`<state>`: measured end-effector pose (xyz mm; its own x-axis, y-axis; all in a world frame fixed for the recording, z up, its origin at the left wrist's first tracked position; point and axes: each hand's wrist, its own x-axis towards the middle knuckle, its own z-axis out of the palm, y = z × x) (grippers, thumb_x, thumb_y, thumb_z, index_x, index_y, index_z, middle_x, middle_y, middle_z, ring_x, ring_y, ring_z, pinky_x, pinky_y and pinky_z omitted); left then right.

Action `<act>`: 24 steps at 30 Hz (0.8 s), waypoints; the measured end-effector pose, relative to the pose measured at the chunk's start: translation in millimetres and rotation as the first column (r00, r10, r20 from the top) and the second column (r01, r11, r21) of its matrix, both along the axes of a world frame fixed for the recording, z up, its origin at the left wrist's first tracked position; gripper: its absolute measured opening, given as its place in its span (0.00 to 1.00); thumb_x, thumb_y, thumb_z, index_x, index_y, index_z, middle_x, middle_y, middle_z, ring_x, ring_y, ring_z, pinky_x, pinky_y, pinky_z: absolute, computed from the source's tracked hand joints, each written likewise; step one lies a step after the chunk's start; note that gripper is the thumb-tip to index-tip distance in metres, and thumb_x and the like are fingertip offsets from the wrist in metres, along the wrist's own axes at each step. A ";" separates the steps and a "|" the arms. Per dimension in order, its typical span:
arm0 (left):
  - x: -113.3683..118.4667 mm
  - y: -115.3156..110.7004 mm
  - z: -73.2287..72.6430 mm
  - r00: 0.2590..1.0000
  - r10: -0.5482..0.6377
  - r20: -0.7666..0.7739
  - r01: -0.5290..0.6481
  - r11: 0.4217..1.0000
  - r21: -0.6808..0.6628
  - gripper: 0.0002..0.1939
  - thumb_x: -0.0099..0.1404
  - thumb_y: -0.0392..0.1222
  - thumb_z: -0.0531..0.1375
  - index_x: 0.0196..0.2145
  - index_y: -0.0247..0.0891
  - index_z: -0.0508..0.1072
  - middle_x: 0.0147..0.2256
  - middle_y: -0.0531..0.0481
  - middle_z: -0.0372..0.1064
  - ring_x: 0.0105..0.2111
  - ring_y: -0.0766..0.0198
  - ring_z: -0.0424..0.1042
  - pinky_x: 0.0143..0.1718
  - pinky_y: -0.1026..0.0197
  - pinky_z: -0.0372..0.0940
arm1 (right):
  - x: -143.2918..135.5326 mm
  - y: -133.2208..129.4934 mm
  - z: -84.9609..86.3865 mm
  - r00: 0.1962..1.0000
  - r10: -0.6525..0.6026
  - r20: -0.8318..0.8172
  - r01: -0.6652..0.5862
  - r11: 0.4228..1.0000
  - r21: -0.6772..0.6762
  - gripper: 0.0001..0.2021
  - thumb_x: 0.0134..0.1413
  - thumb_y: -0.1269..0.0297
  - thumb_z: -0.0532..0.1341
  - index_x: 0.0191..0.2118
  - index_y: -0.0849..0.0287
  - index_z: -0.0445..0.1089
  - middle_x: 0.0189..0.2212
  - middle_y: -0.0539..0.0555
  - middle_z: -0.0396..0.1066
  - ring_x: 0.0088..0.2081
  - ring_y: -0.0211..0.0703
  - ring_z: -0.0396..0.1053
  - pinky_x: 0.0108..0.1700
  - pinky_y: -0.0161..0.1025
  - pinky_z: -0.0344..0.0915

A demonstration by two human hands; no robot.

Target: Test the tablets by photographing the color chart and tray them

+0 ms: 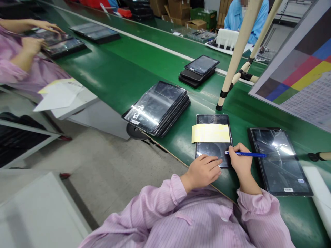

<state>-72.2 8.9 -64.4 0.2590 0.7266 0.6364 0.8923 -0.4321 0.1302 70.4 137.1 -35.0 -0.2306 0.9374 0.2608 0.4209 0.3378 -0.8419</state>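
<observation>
In front of me a black tablet (212, 151) lies face up, with a yellow paper slip (210, 133) across its upper half. My left hand (205, 170) rests open on the tablet's near edge, fingers stretched out. A blue pen (247, 154) is pinched in my right hand (241, 160), beside the tablet's right edge. The pen lies nearly level, one end over the tablet and the other pointing right. To the right, another film-covered tablet (280, 160) lies on a dark one, with small white labels on its near end.
A stack of tablets (157, 106) stands left of my hands, a smaller stack (200, 69) farther back. A beige pipe frame (234, 65) and colour chart board (300, 69) rise at right. At far left, a co-worker's hands (33, 44) touch tablets. Another person (254, 24) sits opposite.
</observation>
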 end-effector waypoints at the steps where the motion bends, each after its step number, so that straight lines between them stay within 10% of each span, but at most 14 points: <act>1: 0.0 0.1 0.4 1.000 0.000 0.004 0.000 1.000 0.006 0.09 0.73 0.41 0.60 0.36 0.39 0.78 0.50 0.50 0.82 0.49 0.60 0.78 0.45 0.55 0.67 | 0.1 0.1 -0.2 1.000 0.000 -0.001 0.000 1.000 0.002 0.19 0.53 0.56 0.60 0.18 0.55 0.55 0.15 0.45 0.56 0.20 0.36 0.56 0.27 0.37 0.54; 24: 0.4 0.6 2.6 1.000 0.003 0.023 -0.003 1.000 0.025 0.09 0.73 0.41 0.60 0.34 0.39 0.77 0.48 0.52 0.83 0.48 0.61 0.78 0.43 0.55 0.67 | 1.4 0.4 -1.5 1.000 -0.006 -0.021 0.006 1.000 -0.002 0.19 0.52 0.58 0.61 0.18 0.55 0.54 0.16 0.45 0.55 0.21 0.35 0.55 0.28 0.37 0.54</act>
<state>-71.8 9.5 -61.7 0.2417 0.7111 0.6603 0.8906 -0.4327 0.1401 71.8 137.5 -36.5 -0.2199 0.9393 0.2633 0.4054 0.3335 -0.8511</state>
